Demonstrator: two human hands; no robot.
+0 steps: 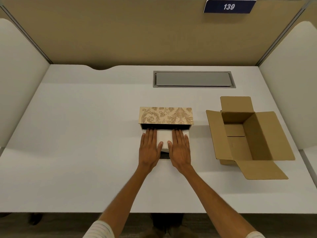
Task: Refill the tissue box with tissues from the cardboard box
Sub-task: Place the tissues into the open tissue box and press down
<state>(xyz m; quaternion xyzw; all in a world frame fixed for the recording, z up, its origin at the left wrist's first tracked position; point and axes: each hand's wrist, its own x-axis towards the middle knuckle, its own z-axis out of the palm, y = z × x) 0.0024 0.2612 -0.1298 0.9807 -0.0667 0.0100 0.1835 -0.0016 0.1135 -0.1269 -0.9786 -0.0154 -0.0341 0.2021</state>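
Note:
A tan tissue box [165, 115] with a leaf pattern sits mid-desk, its dark open side facing me. A stack of white tissues [164, 137] lies half inside that opening, on a dark tray edge [164, 157] that sticks out toward me. My left hand [149, 148] lies flat on the stack's left part, fingertips at the opening. My right hand [180, 150] lies flat on its right part in the same way. Both thumbs rest on top of the tissues. To the right stands the brown cardboard box [262, 134], flaps open, its inside showing only bare cardboard.
The white desk [85, 134] has cubicle walls behind and at both sides. A grey cable hatch [193, 79] is set into the desk behind the tissue box. A blue sign reading 139 [229, 6] hangs at the upper right.

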